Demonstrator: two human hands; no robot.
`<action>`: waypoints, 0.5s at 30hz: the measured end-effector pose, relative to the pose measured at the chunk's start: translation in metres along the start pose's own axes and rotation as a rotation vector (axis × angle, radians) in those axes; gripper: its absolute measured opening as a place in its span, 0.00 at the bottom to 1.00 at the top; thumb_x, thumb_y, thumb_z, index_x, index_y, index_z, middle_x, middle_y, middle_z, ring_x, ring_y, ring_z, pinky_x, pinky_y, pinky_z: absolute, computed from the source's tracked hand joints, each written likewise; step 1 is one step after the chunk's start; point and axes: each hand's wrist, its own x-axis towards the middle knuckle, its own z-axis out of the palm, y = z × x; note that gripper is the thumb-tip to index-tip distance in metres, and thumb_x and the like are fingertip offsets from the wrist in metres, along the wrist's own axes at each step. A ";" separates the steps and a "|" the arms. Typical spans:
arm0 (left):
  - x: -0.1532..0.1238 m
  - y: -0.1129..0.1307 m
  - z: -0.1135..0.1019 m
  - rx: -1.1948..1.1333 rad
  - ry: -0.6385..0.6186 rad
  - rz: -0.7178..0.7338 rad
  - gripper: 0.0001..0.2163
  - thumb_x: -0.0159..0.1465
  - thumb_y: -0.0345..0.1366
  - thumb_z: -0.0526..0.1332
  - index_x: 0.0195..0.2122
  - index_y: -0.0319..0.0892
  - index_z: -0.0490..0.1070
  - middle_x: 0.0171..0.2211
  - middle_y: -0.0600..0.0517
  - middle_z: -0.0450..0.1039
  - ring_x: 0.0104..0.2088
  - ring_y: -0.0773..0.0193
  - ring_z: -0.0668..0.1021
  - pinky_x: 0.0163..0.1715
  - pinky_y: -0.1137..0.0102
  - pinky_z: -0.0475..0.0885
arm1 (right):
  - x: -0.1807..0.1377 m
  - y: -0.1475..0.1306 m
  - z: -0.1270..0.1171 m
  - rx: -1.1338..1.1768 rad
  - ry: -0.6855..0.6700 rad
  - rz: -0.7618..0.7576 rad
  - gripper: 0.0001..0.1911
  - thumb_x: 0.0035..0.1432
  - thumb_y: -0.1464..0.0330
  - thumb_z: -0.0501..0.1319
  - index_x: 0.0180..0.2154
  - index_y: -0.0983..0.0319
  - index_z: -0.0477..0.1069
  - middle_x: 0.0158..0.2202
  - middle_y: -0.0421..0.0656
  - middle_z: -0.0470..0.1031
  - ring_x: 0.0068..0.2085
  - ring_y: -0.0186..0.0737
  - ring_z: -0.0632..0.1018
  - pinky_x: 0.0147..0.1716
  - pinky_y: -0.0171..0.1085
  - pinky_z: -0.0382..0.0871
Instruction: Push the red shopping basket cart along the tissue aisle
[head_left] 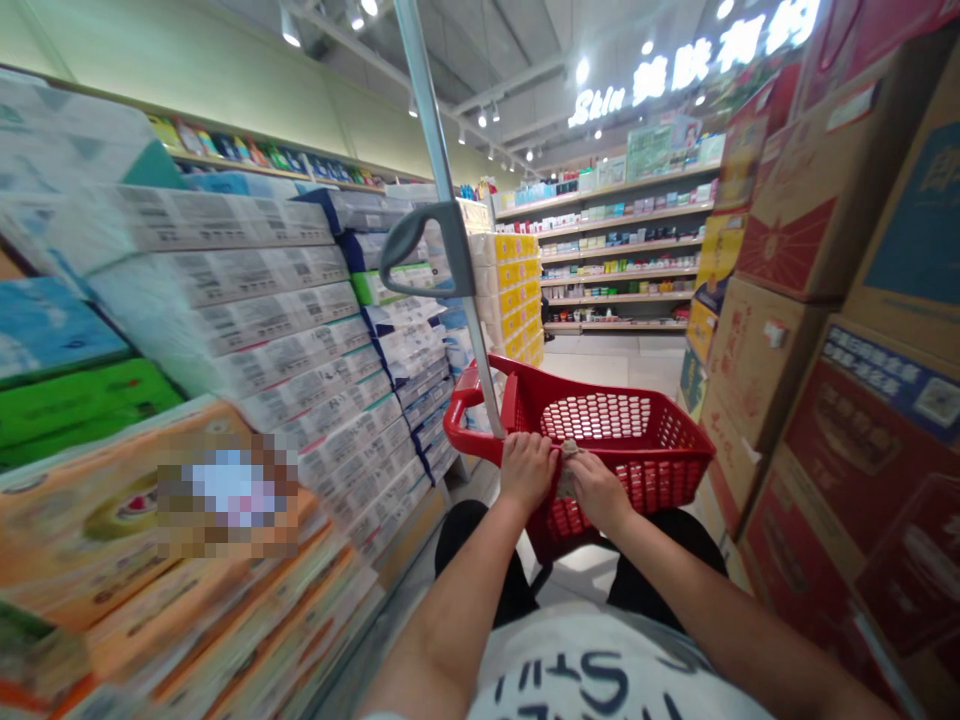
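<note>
A red plastic shopping basket with a slotted wall stands before my knees in the head view. A metal pole with a grey loop handle rises at its left end. My left hand is closed over the basket's near rim, close to the foot of the pole. Right beside it, my right hand is closed on a small crumpled beige-grey cloth at the same rim. The cloth hangs between both hands against the basket's outer wall. My right fingertips are partly hidden.
Stacked paper-tissue packs line the left side, with orange packs nearest. Cardboard cartons are piled close on the right. Yellow packs stand behind the basket. Shelves of small goods stand across the aisle's far end.
</note>
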 end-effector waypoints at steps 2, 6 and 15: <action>0.000 0.000 0.000 0.001 0.002 0.002 0.09 0.68 0.39 0.51 0.37 0.44 0.69 0.36 0.49 0.70 0.42 0.56 0.69 0.50 0.59 0.57 | -0.001 0.000 0.000 0.017 0.001 -0.006 0.18 0.59 0.76 0.50 0.47 0.63 0.71 0.48 0.49 0.73 0.52 0.44 0.70 0.52 0.45 0.68; 0.000 -0.001 0.001 0.001 0.007 0.001 0.09 0.68 0.39 0.52 0.37 0.44 0.68 0.36 0.49 0.70 0.42 0.56 0.68 0.50 0.59 0.57 | -0.001 0.000 0.000 0.022 0.012 -0.021 0.18 0.59 0.76 0.49 0.48 0.64 0.70 0.49 0.50 0.72 0.53 0.45 0.70 0.53 0.46 0.68; 0.000 -0.001 0.001 0.002 -0.013 0.008 0.09 0.68 0.39 0.51 0.37 0.44 0.68 0.36 0.49 0.70 0.42 0.56 0.68 0.50 0.59 0.57 | 0.001 -0.002 -0.001 0.039 -0.007 -0.003 0.19 0.59 0.76 0.49 0.48 0.62 0.71 0.49 0.49 0.72 0.53 0.44 0.69 0.53 0.47 0.68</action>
